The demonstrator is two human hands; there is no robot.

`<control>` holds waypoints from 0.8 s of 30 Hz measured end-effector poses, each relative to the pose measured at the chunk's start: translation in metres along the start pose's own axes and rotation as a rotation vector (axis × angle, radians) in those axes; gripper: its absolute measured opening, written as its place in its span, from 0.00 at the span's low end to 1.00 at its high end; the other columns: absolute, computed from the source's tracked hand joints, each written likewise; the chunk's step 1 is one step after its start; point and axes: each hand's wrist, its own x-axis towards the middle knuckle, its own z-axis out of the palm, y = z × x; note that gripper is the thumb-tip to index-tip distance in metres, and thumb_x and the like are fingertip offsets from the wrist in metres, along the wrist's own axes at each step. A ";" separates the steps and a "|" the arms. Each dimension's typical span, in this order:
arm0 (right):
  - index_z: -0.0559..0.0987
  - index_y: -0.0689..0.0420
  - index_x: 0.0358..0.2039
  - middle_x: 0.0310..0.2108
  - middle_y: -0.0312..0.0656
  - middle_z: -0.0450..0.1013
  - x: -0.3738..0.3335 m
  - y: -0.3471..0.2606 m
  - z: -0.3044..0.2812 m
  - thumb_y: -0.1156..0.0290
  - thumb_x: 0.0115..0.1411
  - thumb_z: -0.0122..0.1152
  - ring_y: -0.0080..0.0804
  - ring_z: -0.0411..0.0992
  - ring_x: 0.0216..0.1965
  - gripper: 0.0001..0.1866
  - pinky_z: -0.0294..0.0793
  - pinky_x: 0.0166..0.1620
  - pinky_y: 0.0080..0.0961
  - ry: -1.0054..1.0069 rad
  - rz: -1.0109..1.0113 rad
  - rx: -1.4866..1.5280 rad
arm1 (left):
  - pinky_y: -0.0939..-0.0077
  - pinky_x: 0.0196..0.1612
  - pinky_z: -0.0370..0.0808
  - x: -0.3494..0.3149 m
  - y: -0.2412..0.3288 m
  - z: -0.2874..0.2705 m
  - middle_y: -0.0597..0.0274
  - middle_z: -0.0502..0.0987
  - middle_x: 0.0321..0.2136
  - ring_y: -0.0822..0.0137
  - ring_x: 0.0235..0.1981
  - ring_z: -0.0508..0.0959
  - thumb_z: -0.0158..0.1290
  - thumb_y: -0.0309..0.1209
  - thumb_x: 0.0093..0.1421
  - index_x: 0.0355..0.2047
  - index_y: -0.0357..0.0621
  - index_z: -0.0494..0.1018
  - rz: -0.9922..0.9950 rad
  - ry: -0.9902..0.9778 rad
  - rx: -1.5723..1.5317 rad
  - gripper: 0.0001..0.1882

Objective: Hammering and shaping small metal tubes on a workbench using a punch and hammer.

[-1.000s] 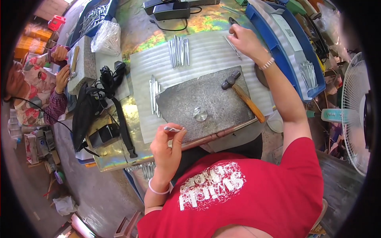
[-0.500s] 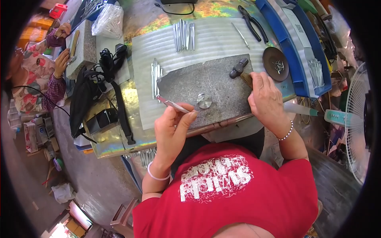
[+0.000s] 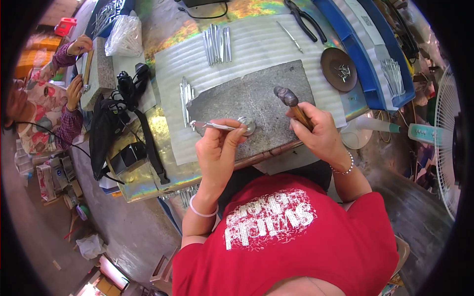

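My left hand [image 3: 217,148] pinches a slim silver metal piece [image 3: 205,125] between thumb and fingers, its far end pointing left. One end of it reaches the small round metal block [image 3: 248,125] on the grey stone slab [image 3: 237,98]; whether they touch I cannot tell. My right hand [image 3: 318,130] is closed round the wooden handle of a hammer [image 3: 285,96]. Its dark head is raised at the right part of the slab, apart from the block. Similar slim metal pieces [image 3: 216,44] lie in a row on the white foam sheet, with another bunch [image 3: 186,101] left of the slab.
A brown dish [image 3: 339,69] of small metal pins stands right of the slab, near pliers [image 3: 306,20] and a thin pointed tool [image 3: 290,36]. Blue trays [image 3: 355,64] line the right edge by a fan [image 3: 447,143]. Left are a black bag [image 3: 106,130] and a co-worker's hands [image 3: 74,91].
My left hand has brought the slim piece level, with its near end at the round block. My right hand has drawn the hammer nearer and lifted it, turning its head.
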 end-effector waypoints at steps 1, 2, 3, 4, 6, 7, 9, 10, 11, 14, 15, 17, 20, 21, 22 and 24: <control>0.73 0.64 0.36 0.20 0.37 0.68 0.001 0.002 0.002 0.77 0.55 0.53 0.19 0.66 0.22 0.08 0.65 0.27 0.19 0.029 -0.020 0.031 | 0.84 0.32 0.74 0.000 0.000 0.000 0.64 0.75 0.27 0.77 0.27 0.76 0.52 0.20 0.59 0.35 0.34 0.70 0.010 0.013 0.002 0.05; 0.74 0.63 0.35 0.17 0.41 0.66 0.001 0.002 0.002 0.75 0.54 0.54 0.24 0.65 0.18 0.08 0.64 0.25 0.22 0.057 -0.039 0.061 | 0.84 0.32 0.74 0.000 0.000 0.000 0.64 0.75 0.27 0.77 0.27 0.76 0.52 0.20 0.59 0.35 0.34 0.70 0.007 0.007 0.003 0.05; 0.74 0.63 0.35 0.17 0.41 0.66 0.001 0.002 0.002 0.75 0.54 0.54 0.24 0.65 0.18 0.08 0.64 0.25 0.22 0.058 -0.035 0.063 | 0.84 0.32 0.74 0.000 0.000 -0.002 0.61 0.76 0.29 0.75 0.28 0.76 0.51 0.22 0.60 0.36 0.35 0.69 0.015 -0.007 0.030 0.05; 0.74 0.63 0.35 0.17 0.41 0.67 0.001 0.000 0.001 0.74 0.54 0.54 0.25 0.65 0.18 0.08 0.64 0.25 0.23 0.048 -0.026 0.047 | 0.84 0.33 0.75 0.000 -0.001 -0.002 0.58 0.78 0.32 0.74 0.28 0.77 0.50 0.24 0.61 0.37 0.35 0.69 0.023 -0.021 0.056 0.06; 0.74 0.63 0.35 0.17 0.42 0.67 0.001 -0.001 0.001 0.74 0.54 0.54 0.25 0.66 0.18 0.08 0.65 0.25 0.23 0.041 -0.011 0.032 | 0.84 0.33 0.75 0.000 -0.002 -0.003 0.58 0.77 0.32 0.74 0.27 0.77 0.50 0.23 0.61 0.37 0.35 0.69 0.032 -0.020 0.063 0.06; 0.73 0.63 0.34 0.17 0.43 0.67 0.001 -0.001 0.001 0.74 0.54 0.54 0.26 0.66 0.18 0.08 0.65 0.25 0.24 0.044 -0.029 0.034 | 0.84 0.32 0.75 0.000 -0.002 -0.002 0.58 0.77 0.32 0.74 0.27 0.77 0.50 0.23 0.61 0.37 0.35 0.69 0.045 -0.016 0.069 0.06; 0.73 0.63 0.34 0.17 0.43 0.67 0.001 -0.002 0.001 0.75 0.54 0.54 0.27 0.67 0.19 0.08 0.65 0.25 0.24 0.048 -0.042 0.037 | 0.84 0.31 0.74 0.002 -0.001 -0.001 0.59 0.77 0.30 0.74 0.27 0.77 0.51 0.22 0.60 0.36 0.34 0.69 0.025 -0.003 0.047 0.05; 0.73 0.64 0.35 0.18 0.38 0.67 0.001 -0.003 0.000 0.77 0.55 0.53 0.20 0.65 0.20 0.07 0.64 0.26 0.20 0.031 -0.036 0.029 | 0.84 0.30 0.74 0.003 0.000 0.000 0.61 0.76 0.28 0.75 0.27 0.77 0.51 0.20 0.59 0.35 0.32 0.69 0.010 0.014 0.025 0.05; 0.73 0.65 0.35 0.19 0.33 0.67 0.002 -0.004 -0.001 0.79 0.55 0.52 0.14 0.63 0.22 0.07 0.62 0.26 0.16 0.014 -0.031 0.022 | 0.84 0.30 0.74 0.003 0.000 0.000 0.61 0.76 0.28 0.75 0.27 0.77 0.51 0.20 0.59 0.35 0.32 0.69 0.005 0.011 0.026 0.05; 0.73 0.64 0.35 0.18 0.33 0.66 0.002 -0.006 -0.002 0.79 0.55 0.52 0.15 0.61 0.21 0.07 0.61 0.25 0.16 0.013 -0.050 0.009 | 0.84 0.30 0.74 0.004 0.000 0.000 0.60 0.76 0.29 0.75 0.27 0.77 0.51 0.20 0.59 0.35 0.32 0.69 0.000 0.007 0.032 0.05; 0.73 0.64 0.35 0.18 0.33 0.66 0.002 -0.007 -0.002 0.79 0.55 0.52 0.15 0.61 0.21 0.07 0.61 0.25 0.16 0.013 -0.046 0.010 | 0.84 0.30 0.74 0.004 0.000 0.000 0.60 0.76 0.29 0.75 0.26 0.77 0.51 0.20 0.59 0.35 0.32 0.69 0.007 0.011 0.031 0.05; 0.73 0.63 0.34 0.18 0.46 0.68 0.002 -0.008 -0.002 0.76 0.53 0.54 0.34 0.69 0.19 0.08 0.67 0.26 0.26 0.023 -0.031 0.003 | 0.85 0.30 0.74 0.004 -0.001 0.001 0.60 0.76 0.29 0.75 0.26 0.77 0.51 0.20 0.59 0.35 0.32 0.69 0.010 0.013 0.032 0.05; 0.73 0.63 0.34 0.19 0.46 0.68 0.003 -0.008 -0.002 0.76 0.53 0.54 0.36 0.69 0.20 0.08 0.67 0.27 0.27 0.027 -0.051 -0.016 | 0.85 0.30 0.74 0.003 -0.002 0.001 0.60 0.76 0.29 0.75 0.26 0.77 0.51 0.19 0.59 0.35 0.32 0.69 0.025 0.022 0.038 0.05; 0.73 0.63 0.34 0.19 0.46 0.68 0.003 -0.008 -0.002 0.76 0.53 0.54 0.36 0.69 0.20 0.08 0.67 0.27 0.27 0.026 -0.048 -0.014 | 0.85 0.29 0.74 0.003 -0.002 0.001 0.60 0.76 0.29 0.75 0.26 0.77 0.51 0.19 0.59 0.35 0.32 0.69 0.030 0.022 0.047 0.04; 0.73 0.63 0.34 0.19 0.47 0.69 0.003 -0.008 -0.002 0.76 0.53 0.55 0.36 0.70 0.20 0.07 0.67 0.27 0.27 0.028 -0.051 -0.012 | 0.85 0.29 0.74 0.003 -0.003 0.001 0.60 0.76 0.29 0.75 0.26 0.77 0.50 0.19 0.59 0.35 0.32 0.69 0.035 0.022 0.057 0.04; 0.73 0.63 0.34 0.20 0.47 0.69 0.003 -0.008 -0.002 0.76 0.53 0.55 0.37 0.70 0.21 0.07 0.67 0.27 0.27 0.029 -0.050 -0.008 | 0.85 0.29 0.74 0.004 -0.002 0.002 0.60 0.77 0.29 0.75 0.26 0.77 0.50 0.19 0.59 0.35 0.33 0.69 0.042 0.027 0.060 0.04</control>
